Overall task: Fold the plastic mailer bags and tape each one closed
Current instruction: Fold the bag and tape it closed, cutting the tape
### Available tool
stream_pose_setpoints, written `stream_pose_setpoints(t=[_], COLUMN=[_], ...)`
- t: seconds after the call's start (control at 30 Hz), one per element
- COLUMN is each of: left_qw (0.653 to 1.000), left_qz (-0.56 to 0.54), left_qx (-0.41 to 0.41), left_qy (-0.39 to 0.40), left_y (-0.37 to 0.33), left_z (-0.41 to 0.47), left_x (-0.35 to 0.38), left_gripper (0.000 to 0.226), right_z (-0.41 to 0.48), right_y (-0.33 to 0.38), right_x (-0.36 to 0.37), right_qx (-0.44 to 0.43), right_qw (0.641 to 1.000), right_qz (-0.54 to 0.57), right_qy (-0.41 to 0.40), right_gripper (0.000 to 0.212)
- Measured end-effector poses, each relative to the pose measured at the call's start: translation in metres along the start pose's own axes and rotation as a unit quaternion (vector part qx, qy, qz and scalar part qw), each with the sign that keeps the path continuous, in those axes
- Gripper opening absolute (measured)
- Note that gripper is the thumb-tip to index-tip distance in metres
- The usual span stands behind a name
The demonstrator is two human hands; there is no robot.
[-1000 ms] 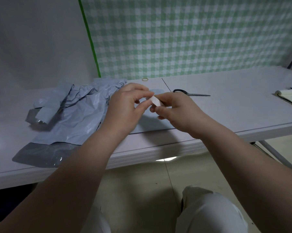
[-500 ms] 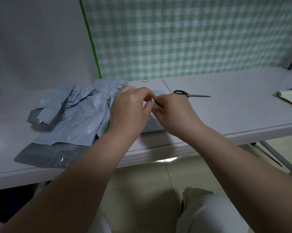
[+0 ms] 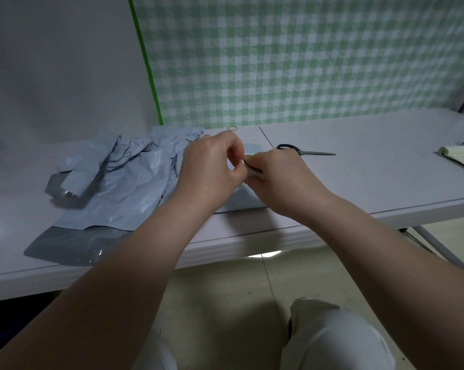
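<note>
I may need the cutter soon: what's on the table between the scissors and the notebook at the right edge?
Nothing. In the head view the table is bare from the scissors to the notebook.

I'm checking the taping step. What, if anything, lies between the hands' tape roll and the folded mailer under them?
Nothing visible does. Both hands pinch the tape roll directly above the folded mailer; the scissors lie off to the right.

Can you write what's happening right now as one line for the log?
left hand: picking at tape roll | right hand: holding tape roll | mailer bags: on table | scissors: untouched
</note>
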State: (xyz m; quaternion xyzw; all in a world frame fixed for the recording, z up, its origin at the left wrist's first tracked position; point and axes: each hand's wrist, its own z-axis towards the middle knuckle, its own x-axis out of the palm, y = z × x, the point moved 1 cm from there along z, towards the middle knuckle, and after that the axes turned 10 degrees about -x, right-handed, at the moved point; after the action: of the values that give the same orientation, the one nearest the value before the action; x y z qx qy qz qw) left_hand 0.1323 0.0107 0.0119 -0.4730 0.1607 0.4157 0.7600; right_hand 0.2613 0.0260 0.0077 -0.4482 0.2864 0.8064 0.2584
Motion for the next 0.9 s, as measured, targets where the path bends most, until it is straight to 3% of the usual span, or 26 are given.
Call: stream_pose_setpoints(t=[0.4, 0.53, 0.67, 0.77, 0.9], left_qw=[0.996, 0.995, 0.991, 0.994, 0.997], left_qz=[-0.074, -0.072, -0.104, -0.085, -0.038], left_qx=[-0.012, 0.009, -0.025, -0.018, 0.062], left_qy=[0.054, 0.064, 0.078, 0.065, 0.002], left_y=[0.002, 0.004, 0.007, 0.012, 0.016], left_z=[-0.001, -0.003, -0.002, 0.0, 0.0], left_x=[0.003, 0.003, 0.0, -0.001, 0.003], left_gripper=[0.03, 0.025, 0.02, 0.021, 0.018], right_z=[0.002, 0.002, 0.002, 0.002, 0.004], right_y=[-0.002, -0.003, -0.003, -0.004, -0.002], right_x=[0.0, 0.003, 0.001, -0.003, -0.007], right_qx=[-0.014, 0.005, 0.023, 0.037, 0.038], right_qw=[1.0, 1.0, 1.0, 0.999, 0.999], right_qz=[-0.006, 0.011, 0.016, 0.027, 0.025], right_qy=[-0.001, -0.003, -0.008, -0.017, -0.024], right_gripper=[0.018, 0.033, 0.043, 0.039, 0.04])
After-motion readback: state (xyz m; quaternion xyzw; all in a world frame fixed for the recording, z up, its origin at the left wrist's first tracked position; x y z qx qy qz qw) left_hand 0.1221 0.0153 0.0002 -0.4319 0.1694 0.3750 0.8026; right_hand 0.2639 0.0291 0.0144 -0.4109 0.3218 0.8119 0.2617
